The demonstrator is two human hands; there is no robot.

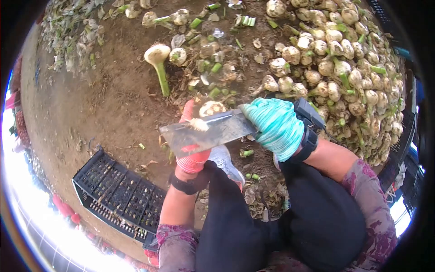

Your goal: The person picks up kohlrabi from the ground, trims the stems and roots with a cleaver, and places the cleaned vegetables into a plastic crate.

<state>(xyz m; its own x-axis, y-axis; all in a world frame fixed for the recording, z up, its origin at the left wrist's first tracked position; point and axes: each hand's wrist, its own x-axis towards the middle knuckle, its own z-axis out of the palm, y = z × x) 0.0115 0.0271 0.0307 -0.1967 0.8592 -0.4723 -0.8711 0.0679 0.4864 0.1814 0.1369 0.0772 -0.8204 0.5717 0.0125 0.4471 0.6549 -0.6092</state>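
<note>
My right hand (276,127), in a teal glove, is closed round the handle of a cleaver (222,131). The broad blade reaches left across my left hand (192,161), which wears a coral-pink glove. One left finger points up past the blade's far edge; the other fingers are mostly hidden behind the steel. A garlic bulb (212,108) with a pale, cut-looking face shows just beyond the blade, seemingly in the left hand's grip. On the blade lies a small tuft of garlic roots (198,124).
A large heap of trimmed garlic (335,68) fills the right side. Ahead on the soil lie a garlic bulb with a long green stem (158,63) and cut stem pieces (216,68). A black plastic crate (120,192) rests at lower left; dry leaves (74,36) are piled at upper left.
</note>
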